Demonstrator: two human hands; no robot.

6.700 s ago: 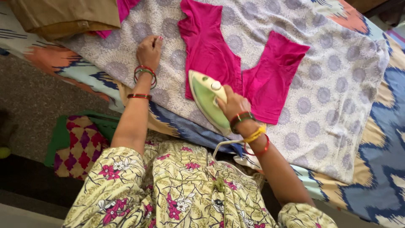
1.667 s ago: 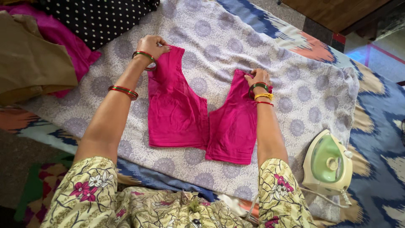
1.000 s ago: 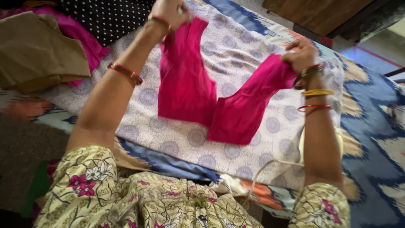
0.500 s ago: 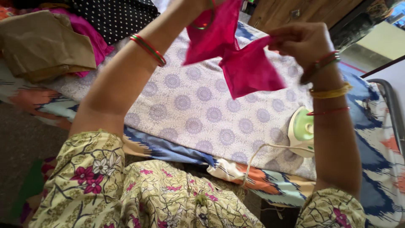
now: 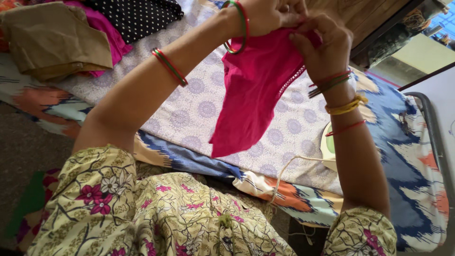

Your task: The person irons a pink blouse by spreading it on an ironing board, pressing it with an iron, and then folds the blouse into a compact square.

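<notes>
Head view: left hand (image 5: 268, 14) and right hand (image 5: 320, 40) both pinched closed on the top edge of the pink blouse (image 5: 253, 90), hanging folded above the patterned sheet (image 5: 189, 114). Half a second ago hands were apart, garment spread wider.

The bright pink blouse (image 5: 256, 90) hangs folded in the air above my patterned ironing cloth, pinched at its top edge, its lace-trimmed side to the right, tapering downward to a loose corner.
</notes>
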